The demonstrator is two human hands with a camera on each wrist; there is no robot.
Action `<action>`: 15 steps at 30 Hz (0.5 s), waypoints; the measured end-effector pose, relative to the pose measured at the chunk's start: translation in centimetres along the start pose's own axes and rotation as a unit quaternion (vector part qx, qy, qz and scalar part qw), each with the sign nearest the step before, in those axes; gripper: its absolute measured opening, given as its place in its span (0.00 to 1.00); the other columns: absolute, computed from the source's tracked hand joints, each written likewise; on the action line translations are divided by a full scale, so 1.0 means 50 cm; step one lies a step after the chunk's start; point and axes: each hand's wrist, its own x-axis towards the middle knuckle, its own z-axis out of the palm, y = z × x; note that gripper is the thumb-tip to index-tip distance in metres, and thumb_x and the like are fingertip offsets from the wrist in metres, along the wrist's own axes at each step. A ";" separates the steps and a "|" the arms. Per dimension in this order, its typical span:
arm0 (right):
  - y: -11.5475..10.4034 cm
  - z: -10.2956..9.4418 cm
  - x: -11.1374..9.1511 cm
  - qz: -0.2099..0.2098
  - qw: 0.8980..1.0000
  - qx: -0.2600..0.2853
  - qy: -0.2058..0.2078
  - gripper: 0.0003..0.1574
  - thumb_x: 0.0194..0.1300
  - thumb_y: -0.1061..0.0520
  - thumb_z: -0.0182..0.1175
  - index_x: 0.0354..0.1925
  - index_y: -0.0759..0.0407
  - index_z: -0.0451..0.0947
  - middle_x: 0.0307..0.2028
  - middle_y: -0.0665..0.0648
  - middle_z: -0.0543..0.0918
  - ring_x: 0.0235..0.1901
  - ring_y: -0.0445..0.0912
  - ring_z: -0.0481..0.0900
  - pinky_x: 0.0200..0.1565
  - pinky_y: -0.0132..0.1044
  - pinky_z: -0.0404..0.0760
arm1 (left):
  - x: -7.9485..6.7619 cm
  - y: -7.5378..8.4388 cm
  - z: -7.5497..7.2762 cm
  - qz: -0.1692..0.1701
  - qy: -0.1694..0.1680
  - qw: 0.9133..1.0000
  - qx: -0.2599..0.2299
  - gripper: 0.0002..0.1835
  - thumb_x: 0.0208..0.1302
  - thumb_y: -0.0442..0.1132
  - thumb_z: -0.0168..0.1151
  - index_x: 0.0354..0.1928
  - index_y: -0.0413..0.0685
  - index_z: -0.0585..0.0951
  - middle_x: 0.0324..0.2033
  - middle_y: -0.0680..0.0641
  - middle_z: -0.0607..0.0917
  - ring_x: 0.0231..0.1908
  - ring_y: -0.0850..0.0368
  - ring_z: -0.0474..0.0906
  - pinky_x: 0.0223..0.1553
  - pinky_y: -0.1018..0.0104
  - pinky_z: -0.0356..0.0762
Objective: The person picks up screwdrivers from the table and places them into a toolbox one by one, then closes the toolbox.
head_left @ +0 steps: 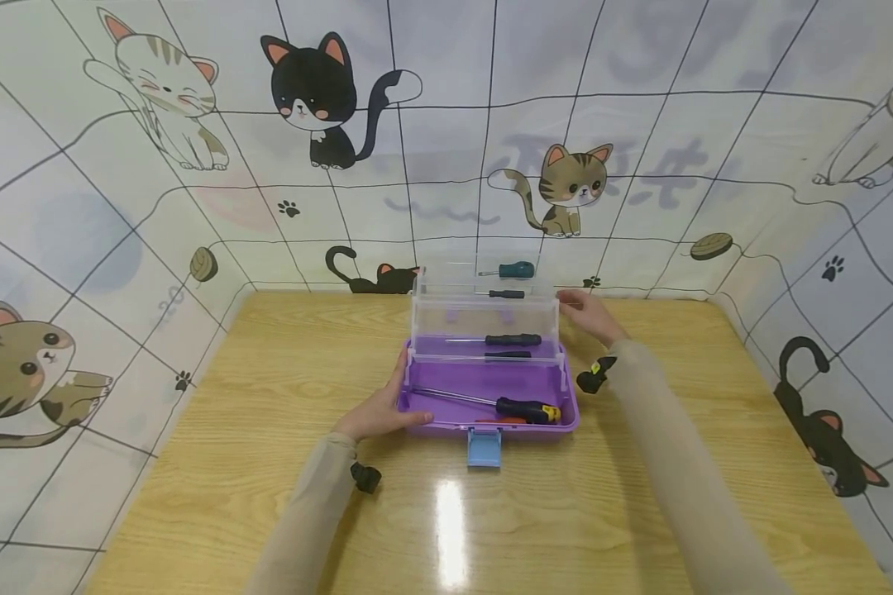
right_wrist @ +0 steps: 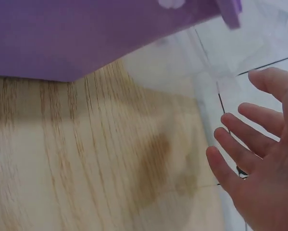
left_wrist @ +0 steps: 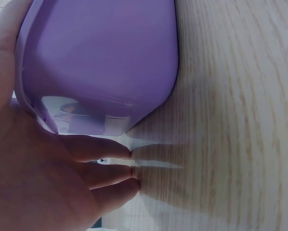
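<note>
A purple toolbox stands open in the middle of the table, its clear tiered upper part raised behind. My left hand grips its front left corner, thumb on the front rim and fingers along the left side wall. Beside the right end of the clear part is my right hand, fingers loosely extended and holding nothing. A long screwdriver with a black and yellow handle lies in the base, an orange-red piece partly hidden below it. Behind are a teal-handled screwdriver and several black-handled ones.
A light blue latch hangs down at the toolbox front. The wooden table runs up to a cat-patterned cloth at the back and sides.
</note>
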 end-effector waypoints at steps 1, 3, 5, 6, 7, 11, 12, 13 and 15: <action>0.003 0.001 0.001 0.006 1.000 -0.001 -0.004 0.35 0.75 0.49 0.48 0.69 0.71 0.57 0.66 0.74 0.63 0.64 0.66 0.60 0.64 0.58 0.62 | 0.000 -0.001 0.000 0.000 0.001 1.000 0.000 0.66 0.56 0.46 0.72 0.74 0.63 0.24 0.74 0.42 0.31 0.72 0.41 0.37 0.69 0.44 0.42; 0.008 0.002 0.002 0.015 1.000 -0.006 -0.012 0.37 0.76 0.47 0.47 0.70 0.70 0.56 0.67 0.73 0.61 0.66 0.65 0.58 0.65 0.59 0.58 | 0.001 -0.004 0.000 -0.001 0.002 1.000 0.005 0.66 0.56 0.46 0.72 0.74 0.63 0.24 0.74 0.43 0.31 0.72 0.40 0.38 0.68 0.44 0.43; 0.013 0.003 0.003 0.017 1.000 -0.011 -0.020 0.38 0.76 0.46 0.46 0.71 0.70 0.54 0.68 0.73 0.59 0.67 0.65 0.56 0.67 0.59 0.54 | 0.002 -0.006 0.000 -0.002 0.002 1.000 0.010 0.66 0.56 0.45 0.72 0.74 0.62 0.24 0.74 0.43 0.31 0.72 0.40 0.38 0.68 0.43 0.43; 0.016 0.004 0.004 0.020 1.000 -0.011 -0.021 0.39 0.76 0.45 0.46 0.71 0.69 0.54 0.68 0.72 0.59 0.68 0.65 0.55 0.67 0.59 0.54 | 0.002 -0.007 0.000 -0.001 0.003 1.000 0.011 0.66 0.56 0.45 0.72 0.74 0.62 0.24 0.74 0.43 0.31 0.72 0.39 0.38 0.68 0.42 0.44; 0.018 0.005 0.005 0.022 1.000 -0.008 -0.021 0.39 0.76 0.45 0.46 0.71 0.69 0.54 0.68 0.72 0.59 0.68 0.65 0.55 0.67 0.59 0.53 | 0.002 -0.008 0.001 -0.001 0.003 1.000 0.013 0.66 0.56 0.44 0.72 0.74 0.62 0.24 0.74 0.43 0.30 0.71 0.39 0.38 0.68 0.42 0.43; 0.026 0.009 0.008 0.014 0.999 0.020 -0.029 0.38 0.76 0.46 0.46 0.70 0.71 0.56 0.68 0.73 0.60 0.67 0.65 0.56 0.66 0.59 0.57 | 0.003 -0.007 0.003 0.000 0.002 1.000 0.014 0.66 0.57 0.42 0.71 0.73 0.60 0.23 0.73 0.43 0.29 0.71 0.38 0.36 0.68 0.41 0.42; 0.028 0.010 0.008 0.014 0.999 0.029 -0.030 0.37 0.76 0.47 0.47 0.70 0.71 0.57 0.67 0.73 0.61 0.67 0.65 0.57 0.65 0.60 0.58 | 0.003 -0.006 0.003 0.001 0.002 1.000 0.014 0.66 0.57 0.42 0.71 0.73 0.60 0.23 0.73 0.43 0.29 0.71 0.38 0.36 0.68 0.41 0.42; 0.028 0.012 0.008 0.014 0.999 0.034 -0.033 0.37 0.76 0.47 0.47 0.69 0.71 0.57 0.67 0.73 0.62 0.67 0.65 0.58 0.64 0.60 0.59 | 0.003 -0.006 0.003 0.000 0.003 1.000 0.014 0.66 0.56 0.42 0.71 0.73 0.61 0.23 0.73 0.43 0.29 0.71 0.38 0.37 0.68 0.41 0.42; 0.027 0.014 0.008 0.015 0.998 0.040 -0.039 0.37 0.76 0.47 0.47 0.69 0.72 0.58 0.67 0.73 0.62 0.66 0.65 0.59 0.63 0.60 0.61 | 0.002 -0.005 0.003 -0.001 0.005 1.000 0.016 0.66 0.56 0.42 0.72 0.74 0.61 0.24 0.73 0.42 0.30 0.71 0.38 0.38 0.68 0.41 0.43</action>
